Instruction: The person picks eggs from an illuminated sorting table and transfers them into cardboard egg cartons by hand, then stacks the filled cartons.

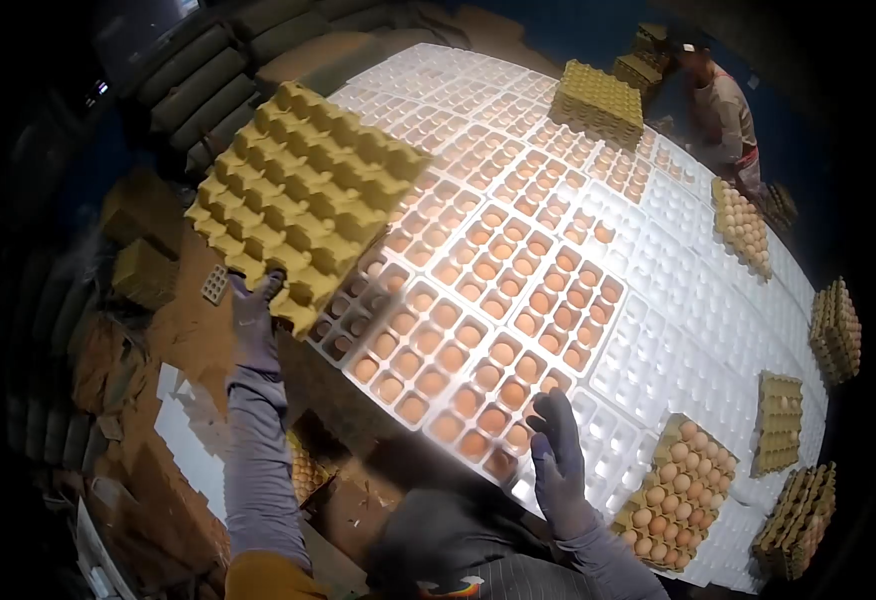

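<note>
Raised yellow tray point(298, 190), eggs point(565, 318) in white trays point(603, 335)

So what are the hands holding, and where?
The left hand holds the square yellow cardboard tray by its near edge. The right hand is at an oval brown egg; grip unclear.

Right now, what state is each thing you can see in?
left hand, gripping raised tray
raised tray, empty, tilted
right hand, fingers at an egg, grip unclear
left white trays, holding eggs
right white trays, empty cells
near yellow tray, holding eggs
far yellow stack, top empty
</note>
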A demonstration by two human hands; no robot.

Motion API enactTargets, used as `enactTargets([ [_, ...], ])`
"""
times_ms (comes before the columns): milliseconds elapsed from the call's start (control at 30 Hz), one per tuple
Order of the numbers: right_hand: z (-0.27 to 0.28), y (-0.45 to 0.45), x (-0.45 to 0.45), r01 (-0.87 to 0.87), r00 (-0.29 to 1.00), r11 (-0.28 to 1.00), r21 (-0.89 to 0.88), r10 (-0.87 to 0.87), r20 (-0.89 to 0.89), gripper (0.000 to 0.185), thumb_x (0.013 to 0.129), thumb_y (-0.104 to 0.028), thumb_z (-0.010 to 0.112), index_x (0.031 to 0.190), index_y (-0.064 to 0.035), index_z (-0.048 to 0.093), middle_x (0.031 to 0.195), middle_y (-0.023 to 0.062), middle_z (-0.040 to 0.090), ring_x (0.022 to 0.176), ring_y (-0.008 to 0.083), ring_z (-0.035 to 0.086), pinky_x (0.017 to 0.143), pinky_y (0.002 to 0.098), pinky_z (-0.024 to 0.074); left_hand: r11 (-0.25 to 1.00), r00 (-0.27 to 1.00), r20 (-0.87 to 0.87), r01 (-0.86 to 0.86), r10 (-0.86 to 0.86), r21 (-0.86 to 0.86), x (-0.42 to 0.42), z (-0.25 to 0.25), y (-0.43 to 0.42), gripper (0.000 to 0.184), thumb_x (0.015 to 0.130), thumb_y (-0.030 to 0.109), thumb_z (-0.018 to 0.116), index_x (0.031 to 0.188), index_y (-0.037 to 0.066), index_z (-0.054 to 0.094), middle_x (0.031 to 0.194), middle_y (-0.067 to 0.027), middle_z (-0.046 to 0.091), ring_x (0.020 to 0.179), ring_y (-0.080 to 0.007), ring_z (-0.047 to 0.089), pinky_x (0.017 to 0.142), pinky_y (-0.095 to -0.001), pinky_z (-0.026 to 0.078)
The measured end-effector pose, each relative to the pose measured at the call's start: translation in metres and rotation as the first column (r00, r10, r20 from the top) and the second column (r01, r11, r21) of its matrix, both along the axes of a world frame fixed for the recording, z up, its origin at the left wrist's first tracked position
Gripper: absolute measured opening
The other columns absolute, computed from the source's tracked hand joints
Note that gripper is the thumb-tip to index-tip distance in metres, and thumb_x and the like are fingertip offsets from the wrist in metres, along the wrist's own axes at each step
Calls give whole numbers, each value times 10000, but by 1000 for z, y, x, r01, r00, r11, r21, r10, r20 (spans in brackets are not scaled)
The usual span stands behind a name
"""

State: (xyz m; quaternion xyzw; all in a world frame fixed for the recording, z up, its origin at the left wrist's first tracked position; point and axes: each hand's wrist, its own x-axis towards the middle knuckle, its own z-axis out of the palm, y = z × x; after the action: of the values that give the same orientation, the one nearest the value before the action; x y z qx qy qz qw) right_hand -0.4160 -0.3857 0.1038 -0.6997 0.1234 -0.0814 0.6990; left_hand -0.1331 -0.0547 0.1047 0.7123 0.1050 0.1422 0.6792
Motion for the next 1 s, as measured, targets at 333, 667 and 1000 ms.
enactTargets([
  [333, -21, 7, -17, 61, 954, 997, 39, -46, -297, 547, 1028, -47, 480, 1550, -23, 321, 1486, 152, 455, 1367, 221, 450, 1127, 354, 373, 986, 697, -702, 163, -144, -40, 115, -116, 138, 814, 857, 342, 794, 1511, 30, 425, 1541, -176, 434, 1377, -319, 421, 1134, -435, 322],
  [667, -35, -5, -44, -43, 978, 996, 76, 58, -203, 601, 1018, -132, 562, 1550, -13, 312, 1454, 160, 504, 1334, 240, 501, 1119, 382, 382, 964, 861, -449, 266, -239, -3, 30, -76, 72, 480, 974, 293, 596, 1390, 53, 584, 1433, -102, 539, 1226, -230, 532, 979, -354, 448],
  [1000, -35, -124, -163, 88, 943, 972, -219, -153, -296, 497, 976, -232, 668, 1432, -98, 521, 1335, 178, 585, 1227, 303, 589, 1003, 401, 487, 945, 899, -303, 270, -317, -187, -162, -88, -102, 536, 978, 30, 568, 1493, 19, 420, 1452, -134, 506, 1290, -243, 532, 1069, -372, 441],
])
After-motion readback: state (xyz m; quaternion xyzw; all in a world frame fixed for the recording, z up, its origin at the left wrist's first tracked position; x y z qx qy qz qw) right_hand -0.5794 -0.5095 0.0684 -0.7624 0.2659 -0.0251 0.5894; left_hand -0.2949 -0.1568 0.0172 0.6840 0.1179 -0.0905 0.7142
